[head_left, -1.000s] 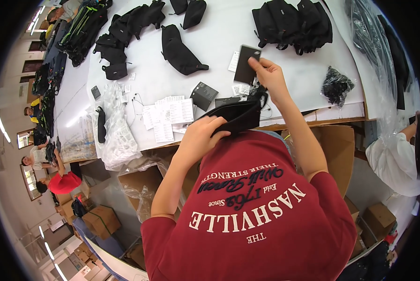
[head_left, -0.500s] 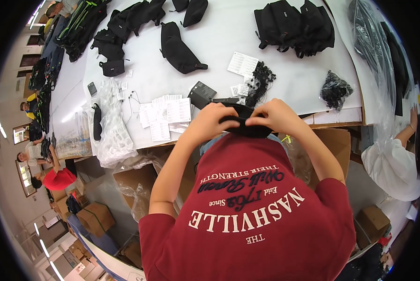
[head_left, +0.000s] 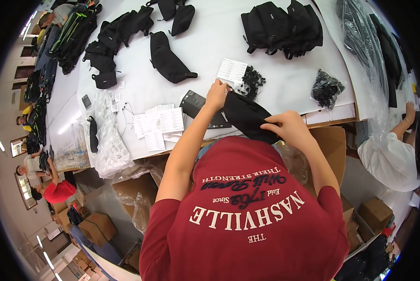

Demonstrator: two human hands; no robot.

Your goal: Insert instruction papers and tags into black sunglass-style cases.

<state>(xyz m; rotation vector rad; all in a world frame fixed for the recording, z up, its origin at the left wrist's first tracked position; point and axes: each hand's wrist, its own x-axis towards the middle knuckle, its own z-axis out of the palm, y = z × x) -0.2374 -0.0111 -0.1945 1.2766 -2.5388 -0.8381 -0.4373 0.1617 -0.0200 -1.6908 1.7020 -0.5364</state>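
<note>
A black fabric pouch (head_left: 247,114) slants across the table's near edge, just in front of my body. My left hand (head_left: 214,97) pinches its far left end. At the near right end, my right hand (head_left: 288,129) grips the side between thumb and fingers. Under my left forearm and the pouch lie dark printed cards (head_left: 194,104). Just beyond my left fingers are a white printed sheet (head_left: 232,70) and a heap of small black cord pieces (head_left: 253,82). White paper slips (head_left: 159,122) lie to the left of my left forearm.
Black bags (head_left: 282,28) are piled at the far right, and a curved black bag (head_left: 170,61) lies at far centre. A plastic bag of black parts (head_left: 328,89) is at right. Clear plastic wrap (head_left: 107,140) lies at left. Cardboard boxes (head_left: 329,150) stand below the table edge. Other people work nearby.
The pouch, bunched up between both hands before, is now stretched out lengthwise. My left hand moved farther out over the table; my right hand shifted slightly nearer. The view tilted a little.
</note>
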